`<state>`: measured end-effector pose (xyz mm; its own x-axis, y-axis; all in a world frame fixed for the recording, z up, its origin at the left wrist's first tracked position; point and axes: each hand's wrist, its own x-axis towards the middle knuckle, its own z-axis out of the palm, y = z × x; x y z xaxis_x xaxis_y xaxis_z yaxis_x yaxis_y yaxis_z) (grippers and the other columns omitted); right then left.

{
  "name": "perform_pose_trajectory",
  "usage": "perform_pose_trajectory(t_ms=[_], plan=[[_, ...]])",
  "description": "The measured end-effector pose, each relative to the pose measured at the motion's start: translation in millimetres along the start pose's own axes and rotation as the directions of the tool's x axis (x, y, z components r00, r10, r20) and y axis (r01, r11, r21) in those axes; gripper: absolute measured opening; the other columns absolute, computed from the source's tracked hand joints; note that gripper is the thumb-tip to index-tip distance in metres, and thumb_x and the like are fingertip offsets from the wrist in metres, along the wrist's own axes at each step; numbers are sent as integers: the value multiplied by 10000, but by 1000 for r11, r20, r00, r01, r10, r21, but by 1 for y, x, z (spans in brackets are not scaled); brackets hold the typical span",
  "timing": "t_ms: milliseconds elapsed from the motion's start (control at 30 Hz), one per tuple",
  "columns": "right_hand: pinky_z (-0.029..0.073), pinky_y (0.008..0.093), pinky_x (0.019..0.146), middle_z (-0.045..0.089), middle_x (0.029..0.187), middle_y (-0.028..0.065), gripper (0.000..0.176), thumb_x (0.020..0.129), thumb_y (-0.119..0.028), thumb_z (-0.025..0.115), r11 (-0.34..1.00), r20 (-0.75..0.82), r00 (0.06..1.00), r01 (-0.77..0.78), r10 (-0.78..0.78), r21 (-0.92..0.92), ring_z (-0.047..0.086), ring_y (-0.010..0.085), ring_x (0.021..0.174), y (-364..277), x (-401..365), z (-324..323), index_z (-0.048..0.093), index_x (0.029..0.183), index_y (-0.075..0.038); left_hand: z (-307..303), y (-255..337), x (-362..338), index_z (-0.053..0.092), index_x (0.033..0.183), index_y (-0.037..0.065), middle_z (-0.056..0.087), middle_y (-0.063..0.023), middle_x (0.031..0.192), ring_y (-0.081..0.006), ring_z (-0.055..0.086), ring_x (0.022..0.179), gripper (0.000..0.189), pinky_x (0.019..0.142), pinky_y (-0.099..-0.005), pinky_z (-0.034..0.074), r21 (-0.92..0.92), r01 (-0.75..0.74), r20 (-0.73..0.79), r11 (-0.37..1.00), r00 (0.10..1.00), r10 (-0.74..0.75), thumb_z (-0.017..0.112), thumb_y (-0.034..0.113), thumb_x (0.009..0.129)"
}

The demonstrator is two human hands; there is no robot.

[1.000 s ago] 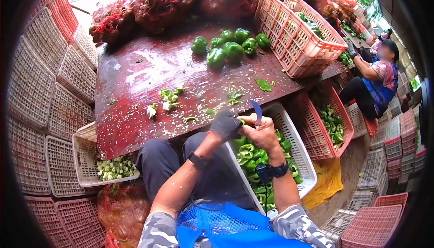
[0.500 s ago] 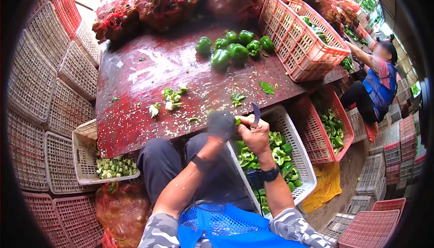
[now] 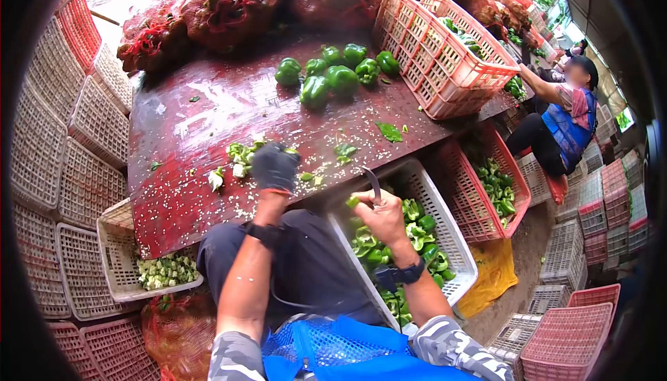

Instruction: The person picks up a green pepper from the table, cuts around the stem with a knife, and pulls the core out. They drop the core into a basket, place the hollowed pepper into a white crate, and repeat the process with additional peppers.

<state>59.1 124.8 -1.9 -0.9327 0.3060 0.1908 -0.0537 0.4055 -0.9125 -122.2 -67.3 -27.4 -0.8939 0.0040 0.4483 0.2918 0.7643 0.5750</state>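
Observation:
My left hand (image 3: pixel 275 167), in a dark glove, is at the pile of pale green pepper cores (image 3: pixel 241 153) on the red table (image 3: pixel 167 193); its fingers are blurred and partly hidden. My bare right hand (image 3: pixel 382 215) is closed around a curved knife (image 3: pixel 373 181), with a small green pepper piece (image 3: pixel 353 201) at its fingertips. Below that hand, a white crate (image 3: pixel 455 245) holds cut green peppers (image 3: pixel 420 231). Several whole green peppers (image 3: pixel 340 79) lie farther back on the table.
An orange crate (image 3: pixel 445 54) stands at the table's right. A red crate (image 3: pixel 520 190) and a co-worker (image 3: pixel 566 120) are beyond. A crate of cores (image 3: pixel 114 263) sits at left, near stacked crates (image 3: pixel 42 131). Mesh sacks (image 3: pixel 229 5) line the back.
My left hand has moved away from my right hand, leftward to the cores. My right hand still has the knife and has shifted slightly left and down in view. The whole view has shifted slightly.

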Motion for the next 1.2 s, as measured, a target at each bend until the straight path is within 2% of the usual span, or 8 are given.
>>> perform_pose_trajectory(t_ms=[233, 333, 467, 567, 667, 800, 967, 1200], plan=[[556, 424, 750, 713, 803, 185, 245, 740, -212, 719, 747, 317, 903, -5, 289, -665, 705, 318, 779, 39, 3, -58, 761, 899, -31, -40, -69, 63, 724, 923, 29, 714, -210, 908, -375, 694, 873, 307, 789, -450, 551, 186, 93, 0, 978, 995, -95, 794, 248, 718], [559, 446, 787, 704, 784, 191, 295, 760, -299, 749, 772, 178, 936, -133, 304, -621, 709, 339, 803, 31, 38, -64, 762, 864, -24, -49, -78, 61, 723, 1004, 47, 728, -171, 950, -344, 696, 911, 379, 824, -428, 547, 143, 259, -29, 955, 966, -257, 838, 208, 681], [512, 440, 954, 638, 1211, 234, 758, 760, -664, 732, 705, -130, 988, -34, -82, -708, 630, 379, 1118, 70, 119, -69, 700, 1190, -40, -59, -82, 63, 730, 1026, 76, 740, -140, 933, -291, 713, 874, 446, 788, -395, 557, -1, 319, -83, 948, 944, -318, 893, 129, 614], [435, 480, 1062, 522, 1391, 199, 956, 721, -783, 680, 586, -128, 970, -227, 207, -778, 518, 376, 1279, 76, 166, -64, 619, 1333, -52, -67, -85, 64, 744, 1043, 74, 759, -132, 924, -241, 730, 839, 401, 755, -366, 568, -93, 327, -92, 940, 938, -335, 852, 59, 656], [429, 471, 1069, 549, 1341, 189, 973, 680, -801, 696, 586, 61, 978, -71, 202, -808, 524, 360, 1270, 76, 172, -44, 627, 1334, -84, -77, -91, 67, 757, 1016, 74, 761, -131, 904, -222, 730, 815, 338, 740, -355, 568, -195, 348, -94, 917, 924, -370, 814, 31, 686], [509, 407, 964, 612, 1198, 153, 758, 651, -514, 884, 699, 328, 944, 205, 45, -685, 626, 313, 1101, 63, 149, -2, 681, 1246, -91, -83, -98, 70, 771, 977, 59, 766, -118, 879, -194, 728, 778, 266, 702, -335, 568, -290, 344, -76, 893, 922, -380, 748, -20, 724], [519, 455, 871, 670, 923, 184, 286, 783, -226, 756, 789, 368, 908, 372, -201, -488, 638, 359, 943, 53, 153, 69, 722, 1007, -52, -91, -84, 67, 783, 997, 41, 776, -102, 930, -162, 726, 790, 284, 683, -315, 577, -340, 338, -8, 878, 932, -362, 654, -52, 761], [559, 406, 790, 702, 922, 195, 301, 814, -188, 724, 907, 473, 826, 405, -307, -119, 690, 354, 866, -20, 184, 171, 688, 1059, -16, -88, -100, 70, 776, 971, 48, 769, -108, 871, -176, 725, 740, 266, 660, -312, 575, -451, 343, -3, 824, 923, -385, 706, -64, 740]])
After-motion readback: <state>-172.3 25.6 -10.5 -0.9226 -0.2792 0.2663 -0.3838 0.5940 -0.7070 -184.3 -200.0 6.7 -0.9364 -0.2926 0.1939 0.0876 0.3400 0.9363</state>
